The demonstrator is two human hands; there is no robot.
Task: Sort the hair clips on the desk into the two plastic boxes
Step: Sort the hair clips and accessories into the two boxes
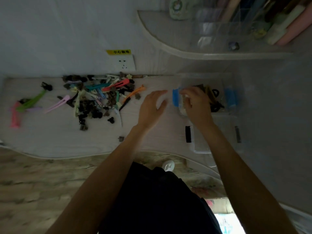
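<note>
A heap of mixed hair clips (99, 97) in many colours lies on the white desk (50, 141). Green, pink and lilac clips (28, 103) lie apart at the left. Two clear plastic boxes stand at the right. The far box (236, 81) has blue latches and holds dark clips (214, 98). The near box (219, 132) has black latches. My left hand (152, 107) hovers open between the heap and the boxes. Over the far box's left edge, my right hand (195, 102) has its fingers curled round a blurred pale clip (182, 108).
A wall socket (125, 63) with a yellow label sits behind the heap. A curved shelf (168, 43) above the boxes carries clear organisers and rolls. One small clip (120, 138) lies alone near the desk's front edge. The floor and my foot show below.
</note>
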